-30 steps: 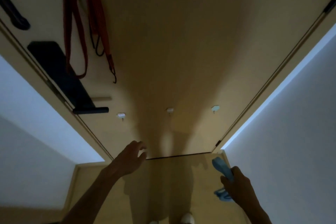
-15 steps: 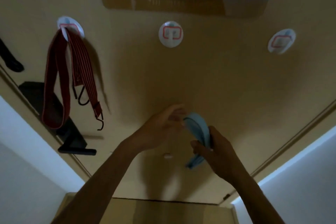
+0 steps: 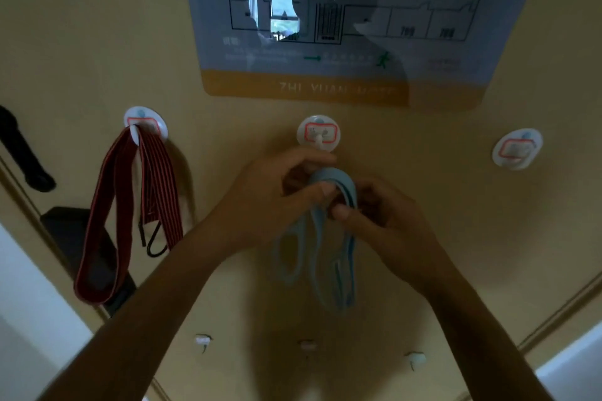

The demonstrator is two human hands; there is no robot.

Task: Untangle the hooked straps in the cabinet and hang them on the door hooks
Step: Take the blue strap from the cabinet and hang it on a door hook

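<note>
Both hands meet at the door's middle, just below the centre door hook. Left hand and right hand each pinch the top bend of the blue strap; both grips closed on it, thumbs in front, left fingertips nearly touching the hook's round base.

Key relation: the strap's held bend sits directly under the centre hook's peg, near but apart, not yet over it. Strap's long axis runs straight down the door from the grips, its loops dangling free. Judgement: the next move is a short lift up and over the peg; left hand is slightly nearer the hook.

Red striped strap already hangs on the left door hook, toward the door's left edge, a dark metal end hook visible at its bottom. Right door hook bare. Floor-plan poster above, near the door's top edge.

Hard to tell: blue strap's lower loops are motion-blurred; its metal end hooks can't be made out, nor whether it's fully untangled. Fingers hide how many layers are pinched. Cabinet not in view. Three small lower hooks dim.
</note>
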